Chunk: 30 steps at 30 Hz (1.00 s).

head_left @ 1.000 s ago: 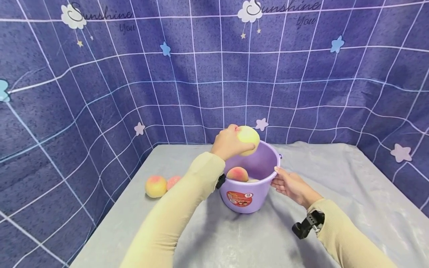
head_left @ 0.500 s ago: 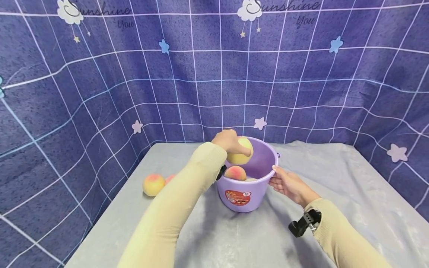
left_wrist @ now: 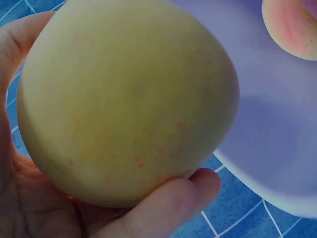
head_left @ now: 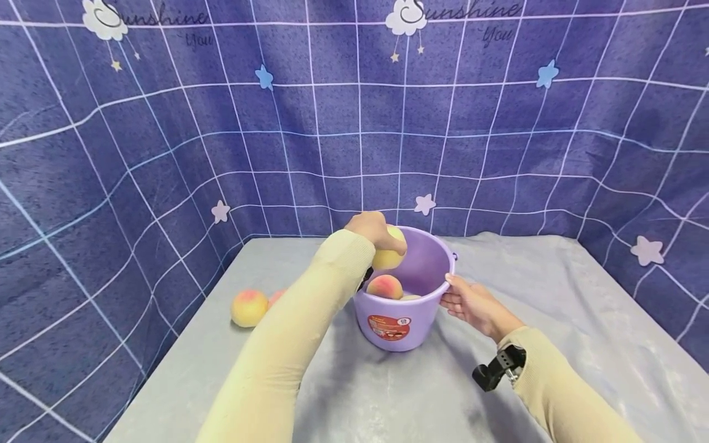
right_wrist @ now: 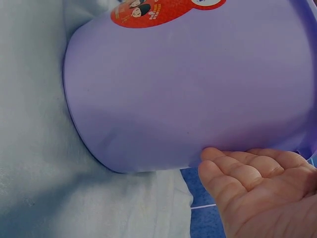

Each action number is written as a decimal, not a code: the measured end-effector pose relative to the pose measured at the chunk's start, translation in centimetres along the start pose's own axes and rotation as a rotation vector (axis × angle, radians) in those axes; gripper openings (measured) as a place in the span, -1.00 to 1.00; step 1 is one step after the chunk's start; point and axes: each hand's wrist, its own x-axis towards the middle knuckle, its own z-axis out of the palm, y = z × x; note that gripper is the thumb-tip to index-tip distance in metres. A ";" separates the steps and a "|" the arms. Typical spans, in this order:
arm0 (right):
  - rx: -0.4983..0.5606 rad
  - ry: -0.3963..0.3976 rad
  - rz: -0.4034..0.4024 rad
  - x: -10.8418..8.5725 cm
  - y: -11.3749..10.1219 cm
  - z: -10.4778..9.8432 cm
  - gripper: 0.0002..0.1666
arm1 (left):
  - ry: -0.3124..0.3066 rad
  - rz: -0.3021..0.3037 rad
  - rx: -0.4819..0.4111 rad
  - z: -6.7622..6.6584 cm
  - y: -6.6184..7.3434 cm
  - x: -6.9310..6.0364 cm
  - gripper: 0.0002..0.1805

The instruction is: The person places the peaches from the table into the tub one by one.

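Observation:
My left hand holds a pale yellow peach over the mouth of a purple bucket, inside the far left of its rim. In the left wrist view, fingers and thumb curl round this large peach. Inside the bucket lies a peach with a red blush, and a sliver of another pale fruit shows beside it. My right hand grips the bucket's right rim, thumb on the edge and fingers against the outer wall. The right wrist view shows those fingers bent at the bucket's side.
A yellow-red peach sits on the grey cloth-covered table at the left. A second, pinker one beside it is partly hidden by my left sleeve. Blue gridded curtains stand behind and at both sides.
My left hand has lowered the peach and shifted it left, from above the bucket into its mouth. The right hand keeps its hold on the rim. The head view has turned slightly.

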 end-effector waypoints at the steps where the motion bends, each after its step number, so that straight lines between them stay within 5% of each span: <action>1: 0.001 0.002 0.001 0.0 0.0 0.0 -0.14 | 0.001 0.006 0.003 0.0 0.1 0.0 -0.57; 15: -0.004 -0.012 -0.002 -0.1 0.3 -0.2 -0.13 | -0.015 0.095 0.022 0.9 2.0 0.4 -0.59; 30: -0.013 -0.016 -0.016 0.1 -0.1 -0.1 -0.13 | 0.001 0.078 -0.001 1.3 1.5 0.4 -0.56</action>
